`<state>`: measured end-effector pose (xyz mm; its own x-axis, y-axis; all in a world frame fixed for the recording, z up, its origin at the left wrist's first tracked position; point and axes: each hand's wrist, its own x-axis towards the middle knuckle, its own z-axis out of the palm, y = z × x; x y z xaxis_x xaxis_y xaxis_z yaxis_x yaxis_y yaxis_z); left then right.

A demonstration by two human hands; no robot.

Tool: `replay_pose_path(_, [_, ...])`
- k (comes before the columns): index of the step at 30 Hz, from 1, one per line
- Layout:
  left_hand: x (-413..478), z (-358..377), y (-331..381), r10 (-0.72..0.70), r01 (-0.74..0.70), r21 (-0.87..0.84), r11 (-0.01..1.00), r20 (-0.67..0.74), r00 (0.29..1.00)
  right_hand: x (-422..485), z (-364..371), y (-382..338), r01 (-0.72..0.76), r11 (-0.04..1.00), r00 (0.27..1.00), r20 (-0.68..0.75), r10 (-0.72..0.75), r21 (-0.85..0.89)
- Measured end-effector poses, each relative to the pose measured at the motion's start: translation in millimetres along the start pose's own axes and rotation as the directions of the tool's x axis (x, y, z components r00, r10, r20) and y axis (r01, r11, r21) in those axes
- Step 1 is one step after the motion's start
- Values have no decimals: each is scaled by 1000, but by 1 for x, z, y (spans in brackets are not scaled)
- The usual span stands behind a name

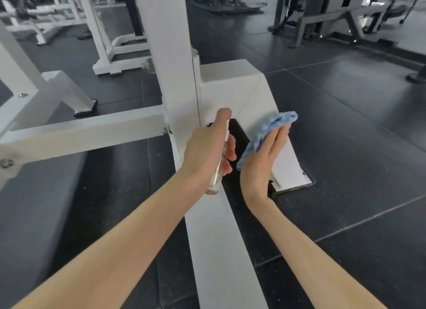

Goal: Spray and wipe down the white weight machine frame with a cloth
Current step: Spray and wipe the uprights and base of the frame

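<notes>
The white weight machine frame (168,55) stands on the dark rubber floor (345,147) right in front of you. It is painted square tube with a matte, clean-looking finish. Its thick upright post rises out of the top edge of the view, and a flat base beam (216,251) runs from the foot of that post straight back toward you, between your forearms. A cross beam (92,129) leaves the post to your left, fixed with silver bolts (148,65) at the joints, and a boxy sloped foot (235,85) drops away from the post's right side down to the floor. Your left hand (205,152) is wrapped around a clear spray bottle (216,179), with the fingers curled round its body and the index finger stretched up over the white spray head. A little pale liquid shows at the bottom of the bottle, and the top is aimed at the corner where the post meets the sloped foot. Your right hand (262,163) is just beside it, above the lower edge of the sloped foot, turned edge-on with the fingers nearly straight and close together. It holds a bunched blue cloth (269,129) against the palm, and the cloth bulges out past the fingertips. The thumb is hidden behind the cloth. You cannot tell whether the cloth touches the frame.
</notes>
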<state>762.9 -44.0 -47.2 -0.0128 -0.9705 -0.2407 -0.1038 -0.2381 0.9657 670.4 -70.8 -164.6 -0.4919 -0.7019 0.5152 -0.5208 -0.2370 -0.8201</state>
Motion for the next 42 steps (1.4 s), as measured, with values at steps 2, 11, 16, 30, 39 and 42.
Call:
replay_pose_path(2, [-4, -9, 4, 4, -5, -24, 1000, -30, 1000, 19, 0, -12, 225, 970, 974, 6, -226, -94])
replay_pose_path(11, [-6, -46, 5, 12, -21, -88, 996, -108, 994, 16, -2, -55, 666, 705, 732, 394, -556, -244])
replay_pose_path(16, [-13, -75, 0, 47, -59, -62, 996, -185, 982, 18, -17, -61, 703, 712, 584, 576, -573, -4])
replay_pose_path(30, [-41, -96, 3, 16, -24, -76, 997, -114, 993, -17, -46, -75, 569, 822, 318, 925, -209, -10])
replay_pose_path(39, [-60, -95, -26, -19, 19, 2, 1000, -52, 998, -35, -47, -74, 400, 915, 344, 916, -206, 55])
replay_pose_path(42, [-72, -96, -43, -24, 32, 134, 990, -60, 998, -69, -88, -68, 436, 894, 312, 914, -259, 105])
